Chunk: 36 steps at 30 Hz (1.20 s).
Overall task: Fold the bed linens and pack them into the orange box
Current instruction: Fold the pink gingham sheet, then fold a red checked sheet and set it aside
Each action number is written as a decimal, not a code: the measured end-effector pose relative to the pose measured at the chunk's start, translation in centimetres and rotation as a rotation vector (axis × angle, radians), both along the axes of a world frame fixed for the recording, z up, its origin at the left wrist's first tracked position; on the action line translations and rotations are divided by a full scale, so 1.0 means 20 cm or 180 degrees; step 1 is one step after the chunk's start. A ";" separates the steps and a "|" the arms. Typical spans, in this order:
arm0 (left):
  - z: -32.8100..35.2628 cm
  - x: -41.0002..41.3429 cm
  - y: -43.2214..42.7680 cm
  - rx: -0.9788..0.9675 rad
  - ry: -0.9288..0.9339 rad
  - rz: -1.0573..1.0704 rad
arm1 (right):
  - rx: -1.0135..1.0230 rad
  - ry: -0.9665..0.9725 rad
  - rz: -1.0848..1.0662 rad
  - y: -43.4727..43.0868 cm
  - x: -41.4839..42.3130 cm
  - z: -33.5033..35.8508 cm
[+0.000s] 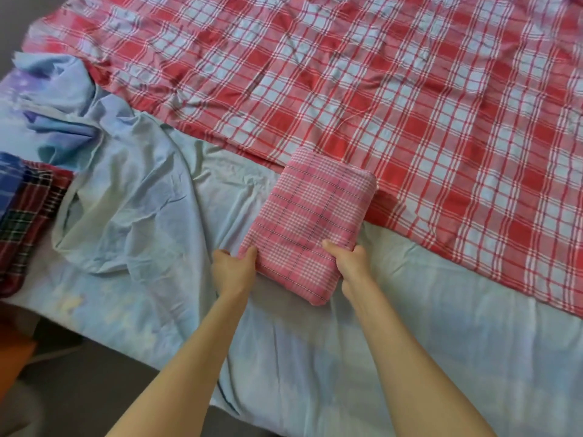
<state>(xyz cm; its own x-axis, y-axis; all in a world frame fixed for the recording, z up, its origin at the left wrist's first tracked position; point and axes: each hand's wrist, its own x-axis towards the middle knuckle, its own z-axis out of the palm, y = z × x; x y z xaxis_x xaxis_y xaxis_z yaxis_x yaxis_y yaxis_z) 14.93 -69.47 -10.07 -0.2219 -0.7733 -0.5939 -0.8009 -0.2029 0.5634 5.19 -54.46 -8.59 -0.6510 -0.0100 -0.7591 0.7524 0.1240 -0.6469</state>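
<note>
Up close lies a pale blue sheet (394, 316), a red-checked sheet (347, 77) beyond; pink plaid linen (312, 209) is folded compact; left hand (234, 270) and right hand (352, 263) grip its near end.

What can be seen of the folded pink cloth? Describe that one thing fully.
The pink cloth is a woven check in pink and white with thin dark lines, folded into a thick, neat rectangle with rounded edges. It lies flat, angled across the blue sheet, its far end over the red plaid sheet. The left hand and right hand hold its near end, thumbs on top.
</note>
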 end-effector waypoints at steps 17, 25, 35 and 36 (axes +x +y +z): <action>0.24 0.61 0.32 0.1343 0.0631 0.0682 | -0.0691 -0.1080 -0.1086 0.54 0.58 0.16; 0.72 0.75 0.20 0.0943 0.1281 0.0294 | -0.0044 -0.0363 -0.0467 0.50 0.51 0.64; 1.42 1.18 -0.49 0.0283 0.1697 0.0536 | -0.0529 0.0563 0.1178 -0.29 0.71 1.28; 1.44 1.21 -0.58 0.0207 0.1696 0.0612 | -0.0547 0.0634 0.1271 -0.39 0.72 1.29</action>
